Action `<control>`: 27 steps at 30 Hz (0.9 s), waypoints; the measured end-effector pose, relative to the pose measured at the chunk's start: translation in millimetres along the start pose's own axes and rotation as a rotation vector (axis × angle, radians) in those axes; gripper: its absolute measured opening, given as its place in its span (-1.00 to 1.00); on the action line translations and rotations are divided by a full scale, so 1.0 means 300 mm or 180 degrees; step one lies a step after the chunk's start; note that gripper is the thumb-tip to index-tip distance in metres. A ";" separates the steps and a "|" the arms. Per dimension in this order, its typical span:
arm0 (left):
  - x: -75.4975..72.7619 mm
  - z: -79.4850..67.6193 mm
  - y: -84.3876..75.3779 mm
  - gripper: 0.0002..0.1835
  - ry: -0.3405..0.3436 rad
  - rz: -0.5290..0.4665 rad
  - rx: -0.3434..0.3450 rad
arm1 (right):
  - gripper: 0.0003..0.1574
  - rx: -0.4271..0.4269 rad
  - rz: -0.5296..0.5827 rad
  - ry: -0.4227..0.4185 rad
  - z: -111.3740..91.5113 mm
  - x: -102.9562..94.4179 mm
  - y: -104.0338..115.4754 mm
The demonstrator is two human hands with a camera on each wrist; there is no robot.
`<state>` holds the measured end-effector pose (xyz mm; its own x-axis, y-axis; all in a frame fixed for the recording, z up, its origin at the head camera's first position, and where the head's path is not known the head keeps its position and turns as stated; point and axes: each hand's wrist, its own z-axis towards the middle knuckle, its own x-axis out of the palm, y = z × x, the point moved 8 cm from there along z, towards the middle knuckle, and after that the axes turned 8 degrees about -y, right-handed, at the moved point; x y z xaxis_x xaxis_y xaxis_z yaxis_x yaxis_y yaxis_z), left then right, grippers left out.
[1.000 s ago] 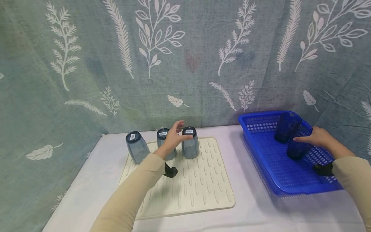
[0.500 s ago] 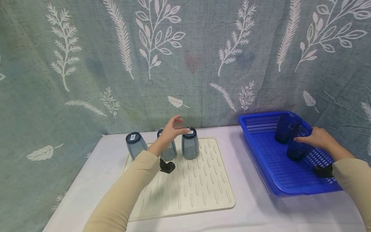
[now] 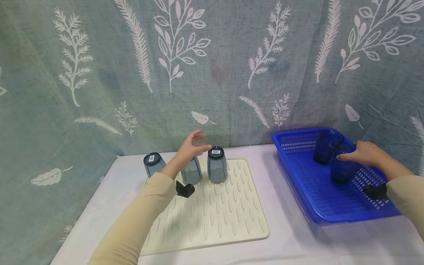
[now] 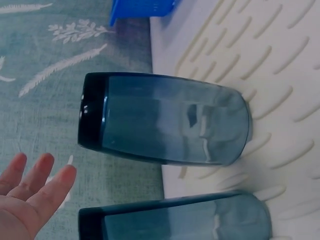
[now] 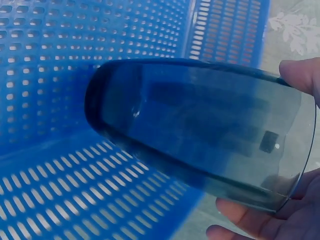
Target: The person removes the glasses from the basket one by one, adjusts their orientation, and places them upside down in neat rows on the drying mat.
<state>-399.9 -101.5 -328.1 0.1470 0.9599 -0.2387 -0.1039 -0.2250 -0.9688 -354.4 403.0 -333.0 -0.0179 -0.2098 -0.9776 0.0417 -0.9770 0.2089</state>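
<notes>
My left hand (image 3: 190,149) hovers with fingers spread above the middle upside-down tumbler (image 3: 192,173), partly hiding it. In the left wrist view its fingertips (image 4: 62,175) hold nothing and stand apart from the right-hand tumbler (image 4: 170,120). A third bluish tumbler (image 3: 154,163) stands inverted at the left, partly behind the forearm. At the right, my right hand (image 3: 366,154) grips a clear blue tumbler (image 5: 190,130) by its rim end, thumb on one side and fingers on the other. That tumbler is inside the blue basket (image 3: 314,195), mouth up and slightly tilted.
Another tumbler (image 3: 326,145) stands in the basket, just behind the gripped one. The three inverted tumblers stand along the back of a cream ribbed drying mat (image 3: 228,213). A patterned curtain (image 3: 228,92) hangs close behind the white table (image 3: 261,176).
My left hand has moved left, away from the right-hand inverted tumbler, its fingers staying spread. My right hand has barely shifted, with the tumbler moving slightly right in its grip.
</notes>
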 end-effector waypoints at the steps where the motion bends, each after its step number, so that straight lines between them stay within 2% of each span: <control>1: -0.003 -0.001 0.000 -0.19 0.0007 0.0011 -0.0003 | 0.24 -0.0012 -0.0012 -0.0001 0.000 -0.006 0.005; 11: 0.007 -0.027 -0.012 -0.18 0.0172 -0.0068 -0.0076 | 0.23 -0.0095 -0.0148 -0.0105 -0.018 -0.083 0.065; 21: 0.042 -0.071 -0.030 -0.23 0.0316 -0.0025 0.0036 | 0.20 -0.0248 -0.0339 -0.0120 -0.030 -0.163 0.155; 27: 0.066 -0.091 -0.021 -0.28 0.0295 -0.0033 0.0014 | 0.22 -0.0258 -0.0400 -0.0169 -0.041 -0.198 0.189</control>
<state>-369.4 -85.6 -328.4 0.2385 0.9426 -0.2339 -0.1061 -0.2141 -0.9710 -338.7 360.5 -263.6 -0.0807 -0.0897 -0.9927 0.1162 -0.9900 0.0800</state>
